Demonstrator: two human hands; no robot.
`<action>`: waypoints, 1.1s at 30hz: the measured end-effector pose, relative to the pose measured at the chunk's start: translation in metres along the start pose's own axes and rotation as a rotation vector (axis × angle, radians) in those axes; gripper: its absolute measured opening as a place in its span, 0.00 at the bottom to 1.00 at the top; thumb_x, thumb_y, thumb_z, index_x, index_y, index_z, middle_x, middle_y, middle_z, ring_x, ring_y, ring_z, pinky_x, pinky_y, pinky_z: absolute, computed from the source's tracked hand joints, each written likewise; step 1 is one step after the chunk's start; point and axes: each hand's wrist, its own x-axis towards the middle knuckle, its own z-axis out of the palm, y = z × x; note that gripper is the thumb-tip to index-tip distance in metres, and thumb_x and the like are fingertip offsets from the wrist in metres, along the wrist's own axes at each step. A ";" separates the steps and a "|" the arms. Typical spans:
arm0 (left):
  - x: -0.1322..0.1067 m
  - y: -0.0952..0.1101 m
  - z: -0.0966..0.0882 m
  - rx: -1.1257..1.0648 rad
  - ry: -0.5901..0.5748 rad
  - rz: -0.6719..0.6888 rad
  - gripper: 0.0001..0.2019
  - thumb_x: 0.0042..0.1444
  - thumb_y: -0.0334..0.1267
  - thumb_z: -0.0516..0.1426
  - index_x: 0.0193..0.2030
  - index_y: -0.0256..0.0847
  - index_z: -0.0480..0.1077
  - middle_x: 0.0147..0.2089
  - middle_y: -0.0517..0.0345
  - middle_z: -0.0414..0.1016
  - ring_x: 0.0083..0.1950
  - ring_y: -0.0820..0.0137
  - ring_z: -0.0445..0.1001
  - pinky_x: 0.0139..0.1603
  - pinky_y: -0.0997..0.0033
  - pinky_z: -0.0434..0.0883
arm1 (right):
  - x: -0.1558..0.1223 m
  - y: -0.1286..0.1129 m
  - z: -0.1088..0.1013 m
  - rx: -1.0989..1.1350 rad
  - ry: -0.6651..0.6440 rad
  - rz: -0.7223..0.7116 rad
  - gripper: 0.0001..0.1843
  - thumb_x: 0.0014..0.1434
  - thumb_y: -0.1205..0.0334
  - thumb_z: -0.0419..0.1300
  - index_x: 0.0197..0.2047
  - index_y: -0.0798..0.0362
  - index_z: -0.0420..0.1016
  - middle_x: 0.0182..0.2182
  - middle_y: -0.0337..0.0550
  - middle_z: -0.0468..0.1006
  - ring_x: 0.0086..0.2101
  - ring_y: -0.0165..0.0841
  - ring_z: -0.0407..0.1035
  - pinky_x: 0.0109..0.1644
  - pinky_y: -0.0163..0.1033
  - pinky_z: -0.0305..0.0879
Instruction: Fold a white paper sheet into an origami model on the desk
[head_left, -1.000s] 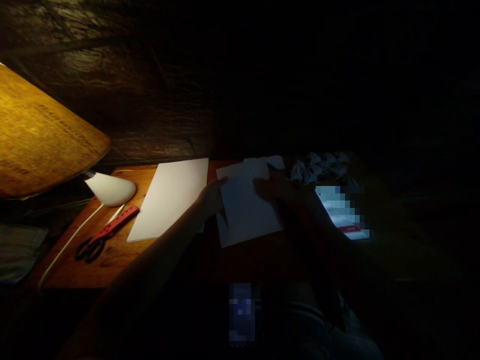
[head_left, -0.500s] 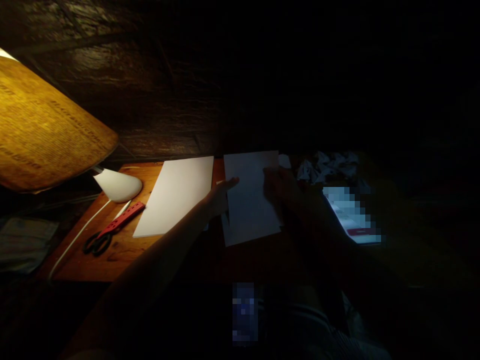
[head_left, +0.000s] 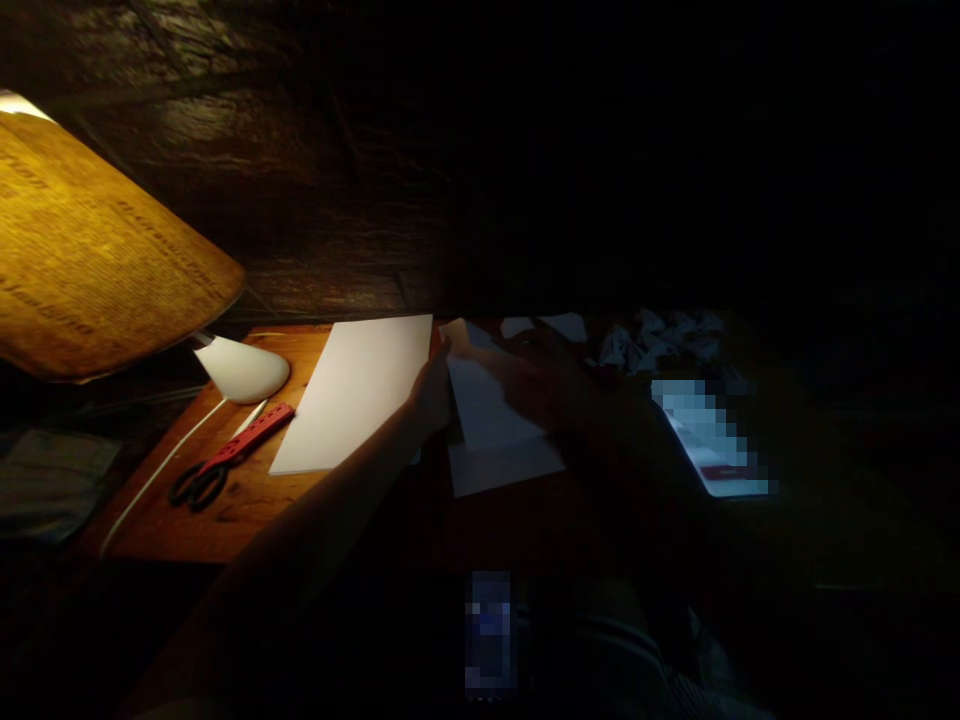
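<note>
Two bare hands over loose paper on a wooden table, and it's dark enough that half the details are mush. The left hand is at the left edge of the top sheet, thumb up near the far corner, and looks like it has that edge pinched in a narrow grip. The right hand lies across the same sheet from the other side, but it's so deep in shadow that I can't tell if its fingers are gripping or just pressing. The top sheet's far end is curled up between them, and a lower sheet pokes out from under its near end.

Just left of the hands there's a neat white paper stack, well lit by a lamp with a printed yellow shade and a white base. Near that base sit black-handled scissors, with a red piece running along them. Over on the right: crumpled-looking paper bits at the back, plus a lit screen, blurred into blocks, nearer the person
</note>
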 end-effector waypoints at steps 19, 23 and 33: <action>-0.009 -0.007 0.010 0.130 0.016 0.149 0.22 0.43 0.51 0.75 0.38 0.41 0.76 0.32 0.51 0.82 0.40 0.52 0.84 0.42 0.54 0.79 | -0.002 -0.016 -0.009 0.277 -0.023 0.245 0.27 0.58 0.42 0.72 0.56 0.46 0.79 0.48 0.49 0.83 0.42 0.42 0.78 0.43 0.44 0.75; -0.014 -0.003 0.011 0.106 -0.006 0.175 0.25 0.41 0.55 0.74 0.39 0.41 0.75 0.33 0.51 0.82 0.43 0.50 0.84 0.42 0.53 0.79 | 0.000 -0.018 -0.010 0.468 -0.087 0.318 0.21 0.59 0.45 0.69 0.50 0.49 0.81 0.40 0.44 0.83 0.32 0.33 0.74 0.32 0.37 0.69; -0.006 -0.014 0.010 0.157 0.133 0.313 0.25 0.45 0.57 0.74 0.34 0.42 0.68 0.27 0.62 0.72 0.30 0.68 0.75 0.34 0.65 0.72 | 0.004 0.002 -0.027 0.408 0.039 0.344 0.23 0.58 0.39 0.65 0.38 0.53 0.82 0.31 0.43 0.81 0.30 0.32 0.71 0.32 0.37 0.64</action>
